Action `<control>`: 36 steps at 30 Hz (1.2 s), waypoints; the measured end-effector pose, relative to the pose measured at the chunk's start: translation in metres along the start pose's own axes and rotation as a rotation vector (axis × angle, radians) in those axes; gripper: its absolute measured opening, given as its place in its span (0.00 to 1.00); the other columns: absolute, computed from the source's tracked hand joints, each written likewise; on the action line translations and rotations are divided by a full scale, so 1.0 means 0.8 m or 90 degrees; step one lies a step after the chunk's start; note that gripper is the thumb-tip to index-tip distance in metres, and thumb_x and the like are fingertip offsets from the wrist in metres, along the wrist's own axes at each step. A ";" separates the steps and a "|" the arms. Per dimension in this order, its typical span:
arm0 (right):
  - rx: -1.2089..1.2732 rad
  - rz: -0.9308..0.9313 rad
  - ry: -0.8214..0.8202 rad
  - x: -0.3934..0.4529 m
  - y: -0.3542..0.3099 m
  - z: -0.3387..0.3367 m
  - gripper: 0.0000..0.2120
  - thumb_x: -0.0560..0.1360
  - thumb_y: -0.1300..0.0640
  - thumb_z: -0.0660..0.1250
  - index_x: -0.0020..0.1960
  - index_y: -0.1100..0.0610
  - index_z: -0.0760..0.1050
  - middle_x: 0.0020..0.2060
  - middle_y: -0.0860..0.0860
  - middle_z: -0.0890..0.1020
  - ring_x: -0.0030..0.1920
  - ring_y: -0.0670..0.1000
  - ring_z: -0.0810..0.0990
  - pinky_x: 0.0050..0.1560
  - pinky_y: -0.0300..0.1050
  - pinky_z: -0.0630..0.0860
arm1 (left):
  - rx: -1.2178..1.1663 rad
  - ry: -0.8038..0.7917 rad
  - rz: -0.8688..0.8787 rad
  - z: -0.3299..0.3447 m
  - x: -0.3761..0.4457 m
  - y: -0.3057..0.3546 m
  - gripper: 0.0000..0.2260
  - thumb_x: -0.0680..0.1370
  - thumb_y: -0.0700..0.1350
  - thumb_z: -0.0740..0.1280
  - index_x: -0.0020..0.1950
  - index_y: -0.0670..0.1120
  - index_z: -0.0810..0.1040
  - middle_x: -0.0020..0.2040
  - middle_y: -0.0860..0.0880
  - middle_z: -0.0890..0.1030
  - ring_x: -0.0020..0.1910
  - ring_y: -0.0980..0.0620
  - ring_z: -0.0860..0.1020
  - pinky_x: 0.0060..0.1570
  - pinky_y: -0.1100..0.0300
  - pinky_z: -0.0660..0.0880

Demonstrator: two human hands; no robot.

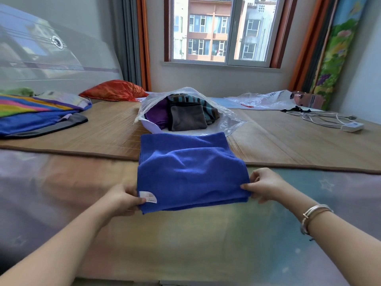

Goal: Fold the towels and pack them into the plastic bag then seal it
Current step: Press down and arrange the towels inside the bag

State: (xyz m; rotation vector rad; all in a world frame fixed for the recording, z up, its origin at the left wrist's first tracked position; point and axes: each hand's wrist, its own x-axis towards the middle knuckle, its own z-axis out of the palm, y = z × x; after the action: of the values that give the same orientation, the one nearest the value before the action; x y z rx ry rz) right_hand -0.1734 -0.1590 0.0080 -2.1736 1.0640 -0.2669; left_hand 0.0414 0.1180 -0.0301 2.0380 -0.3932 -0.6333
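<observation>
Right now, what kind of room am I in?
Most likely a bedroom in an apartment: a bed with a glossy headboard, a woven bamboo mat and an orange pillow on it, and a curtained window facing other apartment blocks.

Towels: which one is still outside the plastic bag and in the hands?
The blue towel, pinched at its near corners by the left hand and right hand. The purple, grey and striped ones already lie inside the plastic bag.
</observation>
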 end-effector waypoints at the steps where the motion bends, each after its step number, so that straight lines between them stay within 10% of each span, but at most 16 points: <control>1: -0.022 -0.011 0.029 0.000 0.000 0.003 0.09 0.72 0.58 0.72 0.42 0.60 0.73 0.35 0.57 0.83 0.32 0.52 0.81 0.27 0.41 0.76 | 0.004 0.026 0.007 0.003 0.004 -0.001 0.07 0.75 0.39 0.72 0.46 0.39 0.75 0.38 0.44 0.81 0.34 0.52 0.79 0.39 0.59 0.75; 17: -0.259 -0.049 0.059 -0.022 -0.011 0.018 0.07 0.68 0.53 0.66 0.41 0.53 0.69 0.39 0.50 0.79 0.40 0.54 0.81 0.42 0.48 0.80 | -0.014 -0.037 0.045 0.004 -0.001 0.006 0.07 0.74 0.37 0.71 0.50 0.45 0.82 0.45 0.50 0.85 0.42 0.57 0.80 0.42 0.65 0.70; 25: 0.187 -0.065 -0.042 -0.028 -0.010 0.018 0.07 0.70 0.64 0.70 0.41 0.58 0.72 0.38 0.54 0.77 0.38 0.51 0.76 0.45 0.47 0.77 | -0.132 -0.035 0.071 -0.007 -0.013 0.016 0.11 0.74 0.34 0.71 0.37 0.44 0.72 0.27 0.51 0.77 0.25 0.57 0.74 0.38 0.60 0.66; 36: 0.814 -0.089 -0.086 -0.041 -0.045 -0.031 0.13 0.75 0.66 0.65 0.51 0.53 0.64 0.34 0.54 0.73 0.21 0.47 0.69 0.22 0.38 0.71 | -0.495 -0.002 0.259 -0.034 -0.052 0.076 0.10 0.78 0.34 0.64 0.44 0.49 0.76 0.40 0.48 0.82 0.33 0.55 0.80 0.35 0.63 0.79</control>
State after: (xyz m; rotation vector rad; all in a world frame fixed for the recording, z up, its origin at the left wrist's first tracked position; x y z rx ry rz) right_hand -0.1838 -0.1309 0.0535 -1.0652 0.4084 -0.6365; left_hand 0.0215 0.1267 0.0452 1.1730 -0.4577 -0.4381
